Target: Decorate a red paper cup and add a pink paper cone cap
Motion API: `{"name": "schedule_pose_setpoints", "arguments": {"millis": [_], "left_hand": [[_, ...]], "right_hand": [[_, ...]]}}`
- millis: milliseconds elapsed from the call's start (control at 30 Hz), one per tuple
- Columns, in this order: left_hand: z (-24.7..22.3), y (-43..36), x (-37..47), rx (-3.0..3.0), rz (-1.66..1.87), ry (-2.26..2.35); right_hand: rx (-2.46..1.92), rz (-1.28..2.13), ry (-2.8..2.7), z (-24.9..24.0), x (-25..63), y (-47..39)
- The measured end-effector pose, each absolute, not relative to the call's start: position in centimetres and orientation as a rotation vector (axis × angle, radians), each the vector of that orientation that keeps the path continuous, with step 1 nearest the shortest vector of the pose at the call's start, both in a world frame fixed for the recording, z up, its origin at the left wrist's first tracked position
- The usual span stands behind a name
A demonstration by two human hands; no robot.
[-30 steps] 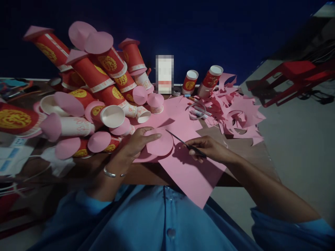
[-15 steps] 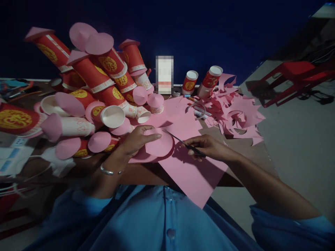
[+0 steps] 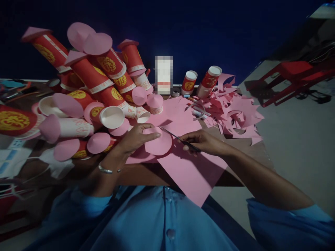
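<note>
Pinched in my left hand (image 3: pixel 138 138) is a rounded piece of pink paper (image 3: pixel 160 143), its curved edge facing right and down. My right hand (image 3: pixel 200 142) is closed around dark-handled scissors (image 3: pixel 193 145), whose blades point left and reach the upper edge of that piece near my left thumb. Beneath both hands lie larger pink sheets (image 3: pixel 192 170), one with a corner hanging over the table's front edge. Whether the blades are apart is too small to tell.
Red and white paper cups with pink cones (image 3: pixel 91 75) are piled at the left. Pink scraps (image 3: pixel 244 118) cover the back right of the brown table (image 3: pixel 259 153). Two upright red cup stacks (image 3: pixel 189 83) stand behind. A red stool (image 3: pixel 293 73) is at the far right.
My right hand and the scissors have moved slightly left, so the blade tips are nearer my left thumb. My left hand still grips the rounded piece.
</note>
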State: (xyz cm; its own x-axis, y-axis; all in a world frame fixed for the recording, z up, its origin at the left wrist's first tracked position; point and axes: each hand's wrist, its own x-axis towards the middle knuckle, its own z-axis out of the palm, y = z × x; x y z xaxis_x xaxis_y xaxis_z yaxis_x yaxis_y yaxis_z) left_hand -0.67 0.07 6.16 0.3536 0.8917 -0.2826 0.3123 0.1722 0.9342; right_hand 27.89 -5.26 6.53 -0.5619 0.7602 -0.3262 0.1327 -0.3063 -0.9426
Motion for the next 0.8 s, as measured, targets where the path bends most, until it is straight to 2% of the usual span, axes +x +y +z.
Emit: {"name": "schedule_pose_setpoints", "arguments": {"millis": [367,433,500,667,800], "left_hand": [[6.2,0.4,-0.6,1.365,0.611,1.194],[6.1,0.4,-0.5,1.344,0.674,1.221],[5.9,0.4,-0.5,1.284,0.762,1.244],[5.2,-0.1,-1.2,1.137,0.955,1.259],[4.7,-0.6,-1.6,0.979,1.092,1.252]], "right_hand": [[-1.129,1.896,-1.58,6.6,27.8,-4.5],[-1.174,1.791,-1.591,5.9,27.7,-4.3],[-1.272,1.532,-1.633,5.0,27.8,-4.4],[-1.516,0.601,-2.052,2.9,28.1,-7.9],[-1.336,0.181,-2.346,1.6,28.2,-12.0]]}}
